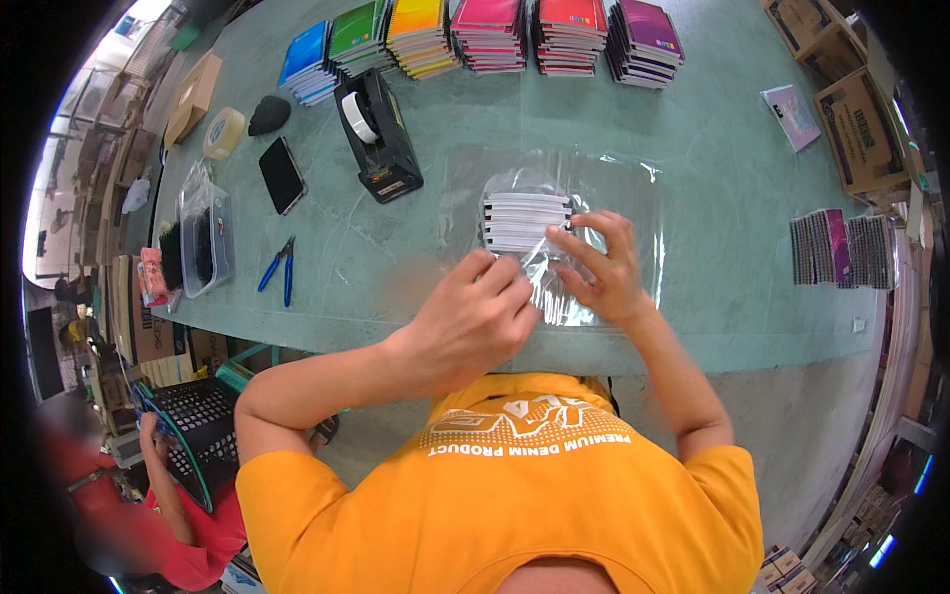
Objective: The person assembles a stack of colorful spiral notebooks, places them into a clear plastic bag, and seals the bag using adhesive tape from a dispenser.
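Note:
A stack of white-edged notebooks (527, 220) lies inside a clear plastic bag (633, 183) on the green table before me. My left hand (480, 309) is closed at the bag's near side, its fingers curled on the film. A pulled-up fold of plastic shines between my hands. At the stack's right near corner is my right hand (604, 265), fingers bent and spread, its fingertips touching the bag. The left fingertips are partly hidden behind the knuckles.
Coloured notebook stacks (490, 35) line the far edge. A tape dispenser (378, 139), phone (283, 175), blue-handled pliers (278, 270), tape roll (224, 133) and plastic bin (208, 243) are left. Spiral notebooks (841, 247) and cartons (859, 134) stand right. A person in red holds a black basket (203, 436) at lower left.

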{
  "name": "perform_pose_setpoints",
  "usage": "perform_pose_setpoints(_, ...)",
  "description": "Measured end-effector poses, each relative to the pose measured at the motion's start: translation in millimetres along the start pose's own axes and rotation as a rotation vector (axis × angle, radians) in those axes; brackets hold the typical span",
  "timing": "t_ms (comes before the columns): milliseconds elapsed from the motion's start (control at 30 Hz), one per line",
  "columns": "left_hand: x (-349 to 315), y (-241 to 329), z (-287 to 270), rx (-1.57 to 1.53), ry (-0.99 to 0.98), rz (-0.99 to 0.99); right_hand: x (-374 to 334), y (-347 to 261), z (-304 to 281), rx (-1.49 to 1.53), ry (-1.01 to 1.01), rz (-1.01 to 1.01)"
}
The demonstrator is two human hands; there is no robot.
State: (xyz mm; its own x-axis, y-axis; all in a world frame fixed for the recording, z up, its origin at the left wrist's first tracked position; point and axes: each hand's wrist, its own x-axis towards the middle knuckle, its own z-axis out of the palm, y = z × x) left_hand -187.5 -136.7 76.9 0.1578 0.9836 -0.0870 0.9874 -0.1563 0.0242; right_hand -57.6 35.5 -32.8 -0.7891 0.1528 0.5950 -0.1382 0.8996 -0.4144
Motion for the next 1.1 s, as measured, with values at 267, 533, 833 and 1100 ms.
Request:
perform_pose_setpoints(267, -10, -29, 15, 0.164, 0.296, 0.185, 22, -2, -2, -0.057, -0.116, -0.206)
perform_pose_setpoints(533, 52, -74, 2, 0.06, 0.243, 0.286, 6, -8, 6, 0.008, -0.136, -0.064)
perform_pose_setpoints(833, 71, -71, -2, 0.155, 0.056, 0.203, 9, -15, 11, 0.068, -0.062, -0.025)
perform_pose_setpoints(1100, 2, -51, 19, -0.094, 0.46, -0.094, 19, -16, -12, -0.041, -0.161, -0.011)
